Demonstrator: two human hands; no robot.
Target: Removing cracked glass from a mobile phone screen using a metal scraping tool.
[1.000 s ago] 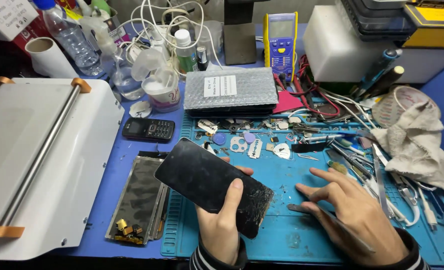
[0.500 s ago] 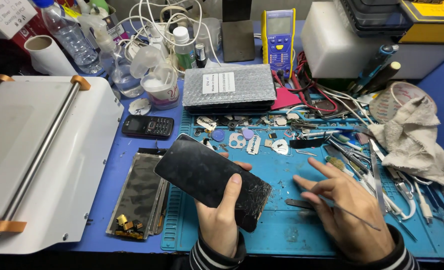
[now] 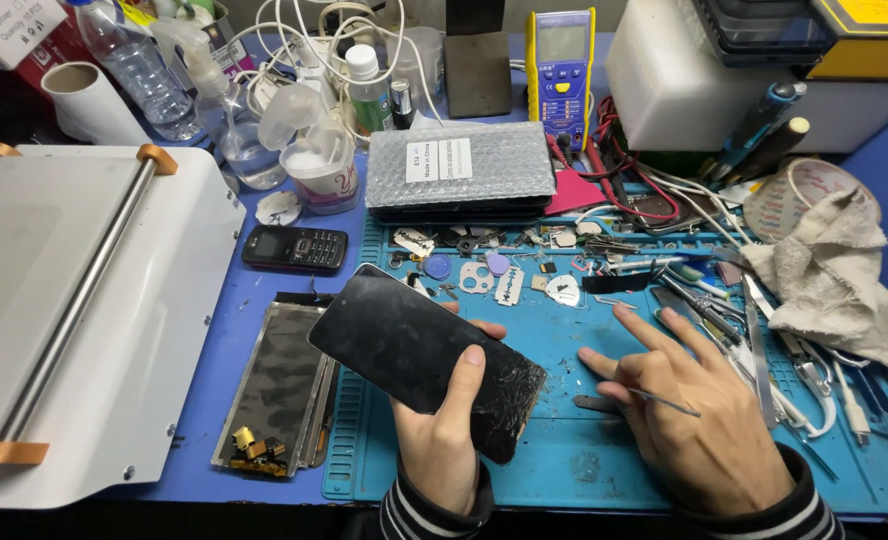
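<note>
Two bare hands with striped cuffs at the mat's near edge

The left hand (image 3: 444, 430) and the right hand (image 3: 699, 420) wear no gloves, rings or watch that can be seen. Each wrist ends in a knitted sleeve cuff of dark fabric crossed by thin white stripes running around the arm; the left cuff (image 3: 434, 510) shows several close, evenly spaced bands and looks ribbed and snug, while the right cuff (image 3: 799, 510) is wider and shows the same dark-and-white banding at the bottom edge. Fingernails are short and plain. Nothing more of the arms or clothing is in view above the cuffs.
</note>
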